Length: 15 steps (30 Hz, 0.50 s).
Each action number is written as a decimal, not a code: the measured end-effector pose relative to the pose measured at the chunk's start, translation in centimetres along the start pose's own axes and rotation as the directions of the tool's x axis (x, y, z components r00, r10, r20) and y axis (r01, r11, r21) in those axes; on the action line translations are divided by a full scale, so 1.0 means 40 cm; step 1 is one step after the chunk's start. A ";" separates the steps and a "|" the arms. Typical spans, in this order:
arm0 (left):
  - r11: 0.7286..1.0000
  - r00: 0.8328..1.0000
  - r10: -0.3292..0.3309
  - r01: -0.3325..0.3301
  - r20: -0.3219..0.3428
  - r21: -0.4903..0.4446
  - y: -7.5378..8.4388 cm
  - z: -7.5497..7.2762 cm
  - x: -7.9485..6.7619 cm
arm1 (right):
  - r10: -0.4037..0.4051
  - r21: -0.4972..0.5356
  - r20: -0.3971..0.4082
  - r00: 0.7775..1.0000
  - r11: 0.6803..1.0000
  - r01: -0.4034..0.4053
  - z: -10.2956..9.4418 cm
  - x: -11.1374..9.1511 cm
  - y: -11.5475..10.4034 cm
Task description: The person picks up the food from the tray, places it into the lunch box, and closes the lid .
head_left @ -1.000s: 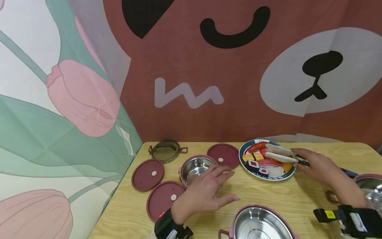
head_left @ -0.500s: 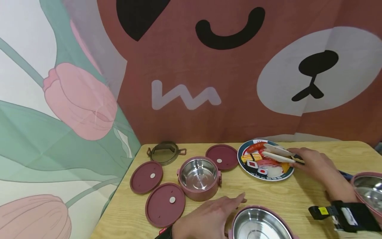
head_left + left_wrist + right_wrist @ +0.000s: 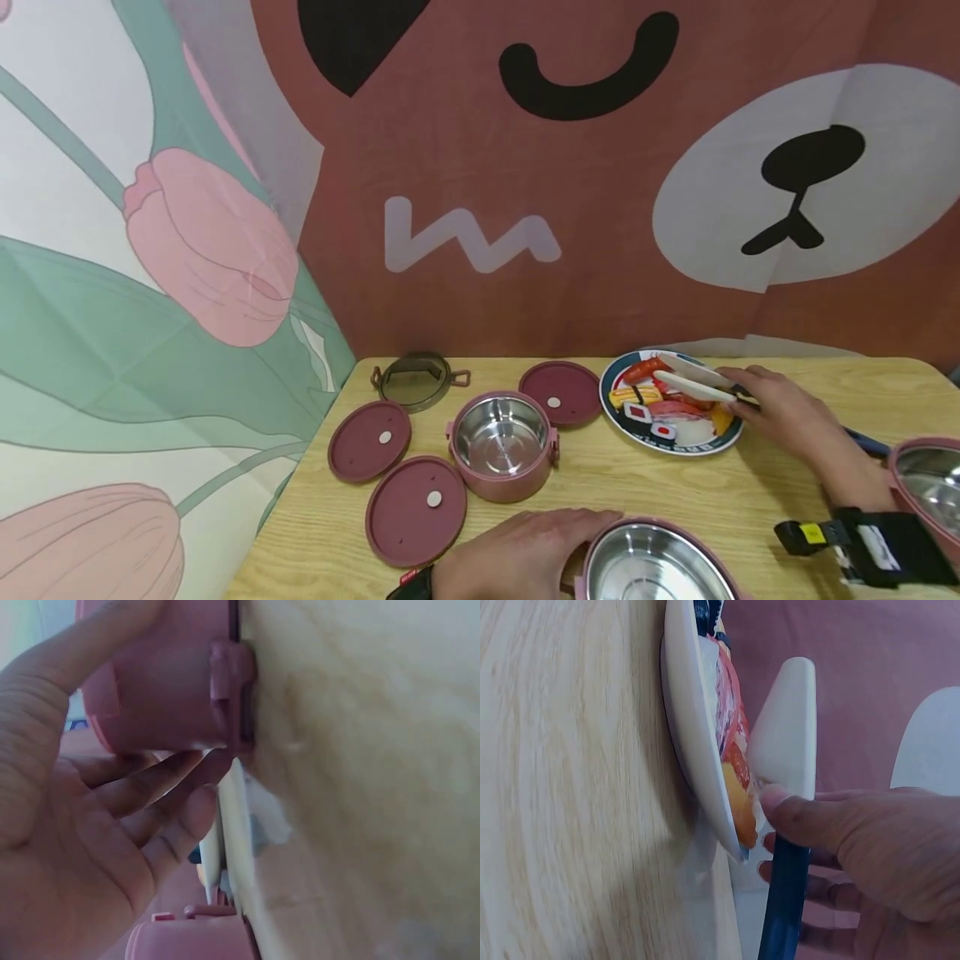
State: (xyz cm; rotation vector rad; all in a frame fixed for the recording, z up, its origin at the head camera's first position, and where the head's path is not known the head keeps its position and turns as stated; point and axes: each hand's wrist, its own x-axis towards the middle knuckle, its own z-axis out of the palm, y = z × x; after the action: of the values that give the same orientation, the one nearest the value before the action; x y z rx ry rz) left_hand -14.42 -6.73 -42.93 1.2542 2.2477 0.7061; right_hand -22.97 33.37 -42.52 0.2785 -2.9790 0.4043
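Note:
My left hand (image 3: 517, 554) is beside a pink pot (image 3: 654, 562) with a steel inside, at the front of the table. In the left wrist view its thumb lies along the pot's wall and its loosely bent fingers reach past the other side; firm contact is unclear. My right hand (image 3: 791, 421) holds tongs (image 3: 701, 387) with white arms and dark handles. The tongs' tips are over a patterned plate (image 3: 686, 451) of toy-like food: a red sausage (image 3: 647, 369), a yellow piece (image 3: 634, 395), sushi rolls (image 3: 637, 413) and pink slices. Nothing is visibly pinched between the tips.
Another pink pot (image 3: 504, 487) stands left of centre, with maroon lids (image 3: 369, 442) around it. A clear lid with two handles (image 3: 415, 383) lies at the back left. One more pot (image 3: 926, 483) stands at the right edge, near the right forearm. A printed cloth (image 3: 480, 308) hangs behind.
My left hand has moved from over the left-of-centre pot down to the front pot's side. My right hand and the tongs have shifted slightly left over the plate.

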 end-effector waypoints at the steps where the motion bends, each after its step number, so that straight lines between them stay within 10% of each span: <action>1: 1.000 1.000 0.002 -0.002 0.004 -0.018 -0.002 -0.004 -0.002 | -0.010 0.005 -0.014 1.000 1.000 0.010 0.002 0.002 -0.005; 15: 0.992 0.996 0.080 -0.082 0.027 0.091 -0.009 -0.039 -0.025 | -0.197 -0.105 -0.171 0.965 0.978 0.181 -0.035 0.012 -0.085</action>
State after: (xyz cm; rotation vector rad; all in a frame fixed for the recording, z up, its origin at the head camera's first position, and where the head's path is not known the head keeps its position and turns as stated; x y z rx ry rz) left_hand -15.16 -8.08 -41.83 1.3978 2.2438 0.6194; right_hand -22.64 30.44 -40.23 0.4844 -2.7520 0.2597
